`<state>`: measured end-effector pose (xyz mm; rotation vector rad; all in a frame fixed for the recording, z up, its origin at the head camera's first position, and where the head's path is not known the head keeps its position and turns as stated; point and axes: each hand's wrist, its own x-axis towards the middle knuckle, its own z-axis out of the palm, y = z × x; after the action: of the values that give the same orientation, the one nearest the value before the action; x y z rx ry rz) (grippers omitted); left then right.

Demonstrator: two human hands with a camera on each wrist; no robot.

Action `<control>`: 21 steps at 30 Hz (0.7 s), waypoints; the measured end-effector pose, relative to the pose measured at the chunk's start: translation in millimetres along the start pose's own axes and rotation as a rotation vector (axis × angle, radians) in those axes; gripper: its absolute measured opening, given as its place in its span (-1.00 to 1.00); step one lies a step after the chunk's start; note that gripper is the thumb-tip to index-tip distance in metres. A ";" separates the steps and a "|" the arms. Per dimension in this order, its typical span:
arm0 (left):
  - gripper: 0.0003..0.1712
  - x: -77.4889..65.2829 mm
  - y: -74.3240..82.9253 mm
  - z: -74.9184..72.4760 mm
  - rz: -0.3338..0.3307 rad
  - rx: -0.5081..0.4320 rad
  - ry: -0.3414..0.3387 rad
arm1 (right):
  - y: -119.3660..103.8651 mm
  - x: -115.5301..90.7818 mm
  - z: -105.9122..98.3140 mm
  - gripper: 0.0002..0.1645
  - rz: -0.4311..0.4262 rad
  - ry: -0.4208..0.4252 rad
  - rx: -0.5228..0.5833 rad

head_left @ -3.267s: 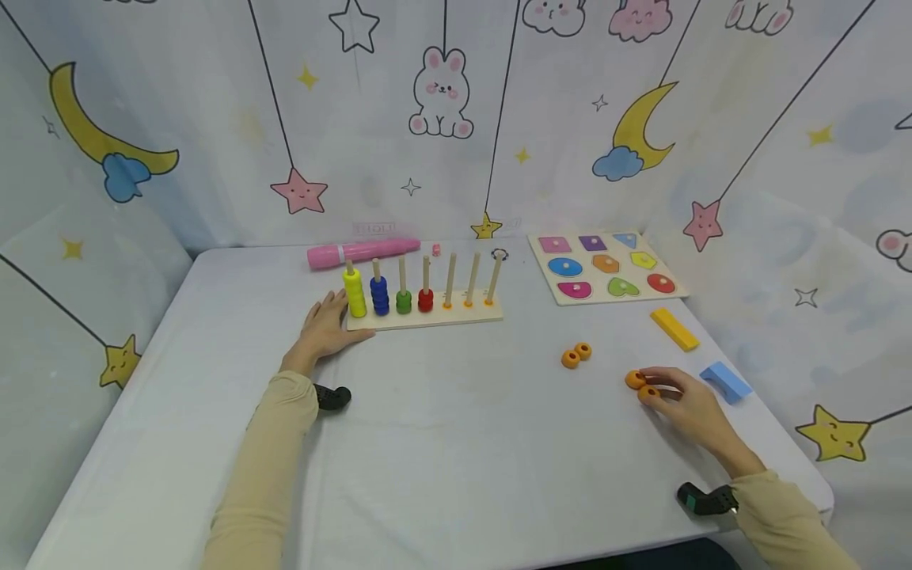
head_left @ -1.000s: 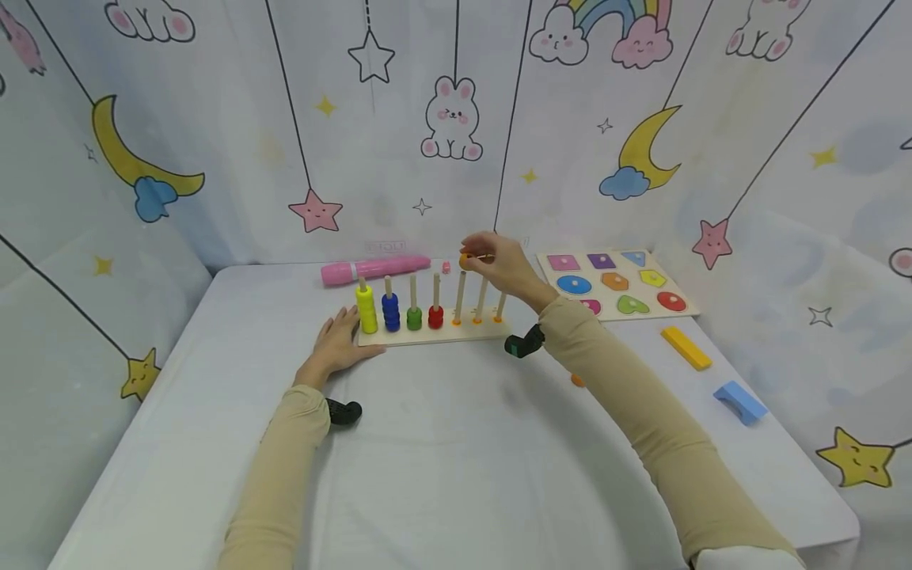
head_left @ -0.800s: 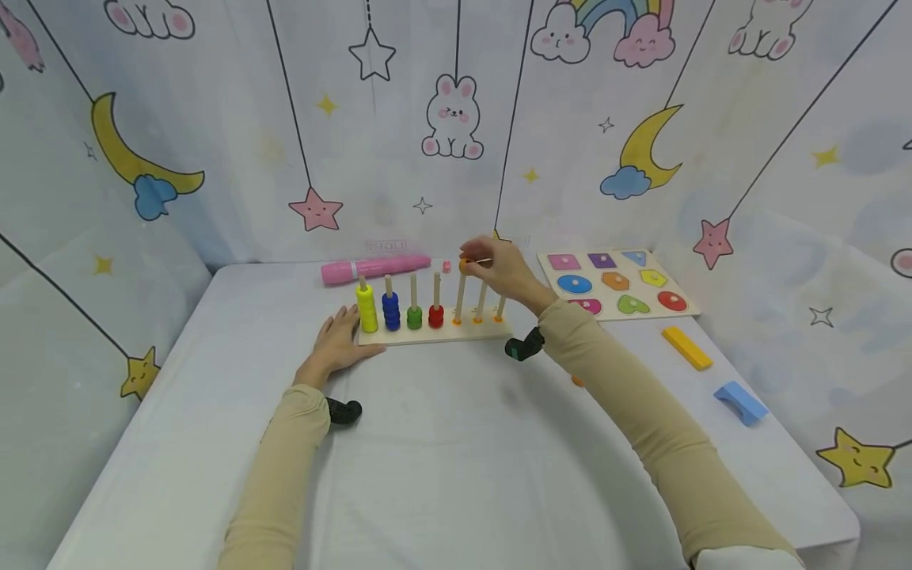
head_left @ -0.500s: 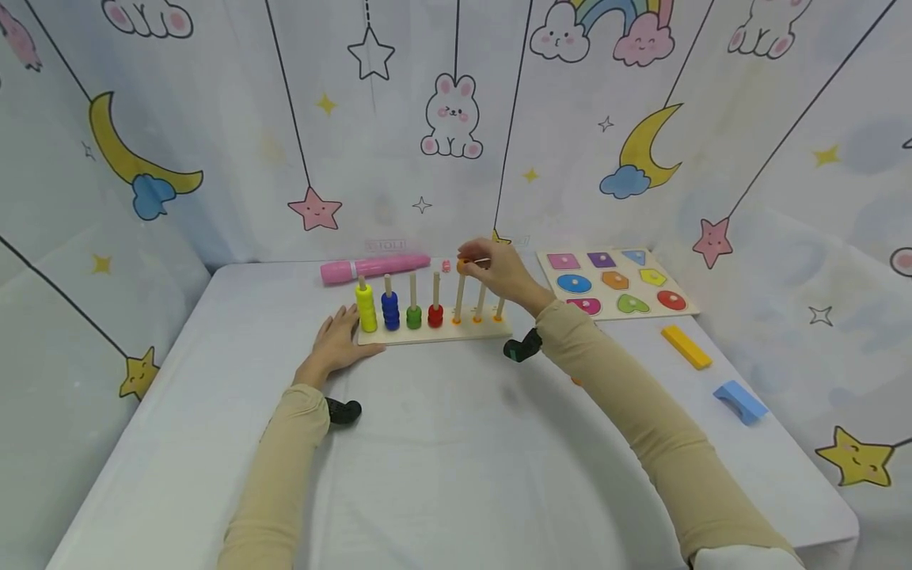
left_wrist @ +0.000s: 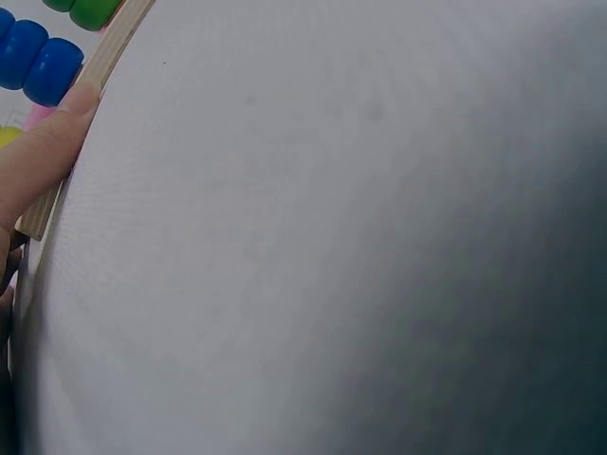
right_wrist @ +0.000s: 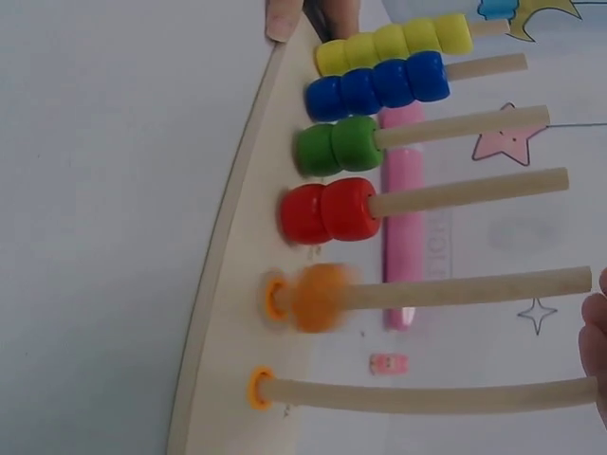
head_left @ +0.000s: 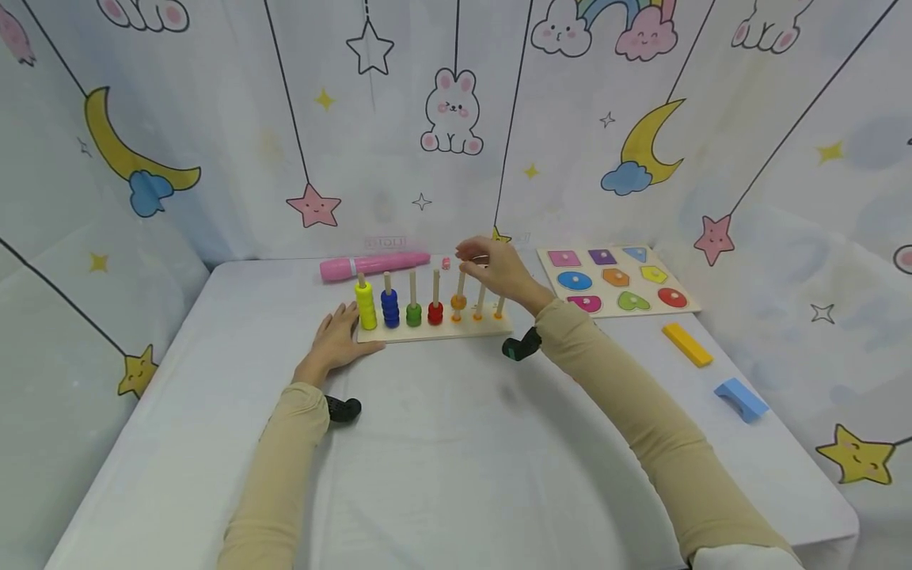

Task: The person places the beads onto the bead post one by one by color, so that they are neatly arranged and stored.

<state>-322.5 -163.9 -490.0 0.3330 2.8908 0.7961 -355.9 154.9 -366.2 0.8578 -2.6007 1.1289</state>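
Note:
My left hand (head_left: 335, 342) rests against the left end of the wooden peg board (head_left: 435, 336), its thumb (left_wrist: 57, 142) along the front edge. On the board's pegs sit stacks of yellow beads (head_left: 366, 307), blue beads (head_left: 389, 309), green beads (head_left: 413, 315) and red beads (head_left: 435, 314). An orange bead (right_wrist: 321, 298), blurred, is around the fifth peg, just above its base. My right hand (head_left: 502, 273) hovers over this peg's top, thumb and fingertips apart with no bead between them. Its palm is hidden. The sixth peg (right_wrist: 427, 396) bears no bead.
Behind the board lie a pink marker-like stick (head_left: 374, 266) and a small pink piece (head_left: 446, 263). A shape puzzle board (head_left: 641, 301) lies at the back right. Yellow (head_left: 687, 345) and blue (head_left: 741, 400) blocks lie near the table's right edge.
My right hand came from the table's right side to the fifth peg with an orange bead, then let go. The bead has dropped down the peg. My left hand stays on the board.

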 end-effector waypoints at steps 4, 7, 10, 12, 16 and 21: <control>0.16 -0.1 0.2 -0.2 0.003 0.008 0.002 | 1.2 -3.1 -5.5 -0.67 0.008 0.024 -0.005; 0.16 -0.1 0.2 -0.5 0.004 0.012 0.004 | 4.3 -7.2 -13.9 -0.69 0.001 0.066 0.017; 0.16 0.7 0.4 -0.2 0.002 0.010 0.005 | 11.1 -15.3 -27.1 -0.68 0.011 0.115 0.064; 0.16 2.3 1.5 0.9 0.003 0.011 0.000 | 17.2 -25.6 -39.7 -0.66 0.035 0.142 0.087; 0.17 3.4 2.7 1.1 0.017 0.003 -0.002 | 26.1 -53.8 -66.5 -0.62 0.115 0.159 0.085; 0.16 -1.2 0.5 -0.3 0.027 -0.005 0.001 | 43.8 -96.1 -89.3 -0.58 0.218 0.101 0.097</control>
<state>-321.2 -163.9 -489.4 0.3720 2.8912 0.8076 -307.9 284.6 -367.0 0.5279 -2.6228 1.3261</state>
